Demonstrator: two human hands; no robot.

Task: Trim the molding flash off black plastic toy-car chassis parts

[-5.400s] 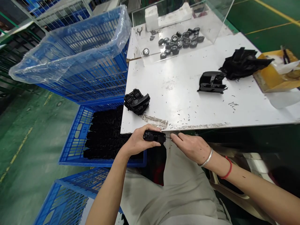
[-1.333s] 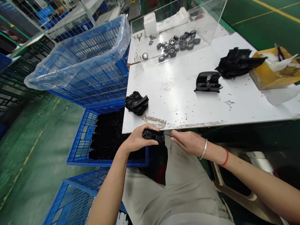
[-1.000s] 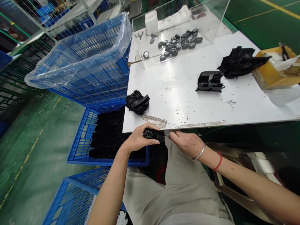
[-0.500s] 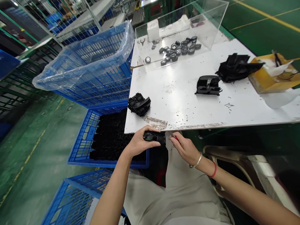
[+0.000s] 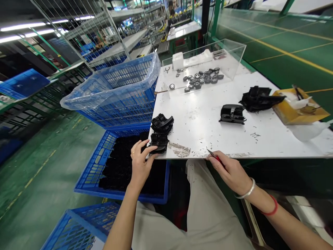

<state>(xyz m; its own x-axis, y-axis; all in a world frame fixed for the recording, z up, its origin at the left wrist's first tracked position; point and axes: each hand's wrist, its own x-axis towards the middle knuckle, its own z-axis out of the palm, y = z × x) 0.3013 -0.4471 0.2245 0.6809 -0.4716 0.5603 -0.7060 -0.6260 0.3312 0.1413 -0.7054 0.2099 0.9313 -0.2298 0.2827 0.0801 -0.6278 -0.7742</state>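
1) One black moulded part (image 5: 159, 142) sits at the white table's (image 5: 192, 114) near-left corner, roughly blocky, its curved lip running about nine to three o'clock
2) My left hand (image 5: 140, 160) is nearer: the part lies between one and two o'clock from it, fingertips touching the lip, though whether they grip I cannot tell
3) A second black part (image 5: 162, 123) lies just beyond, at twelve o'clock
4) My right hand (image 5: 232, 173) is closed around a red-handled blade (image 5: 218, 160), pointing toward ten, where the first part lies well apart
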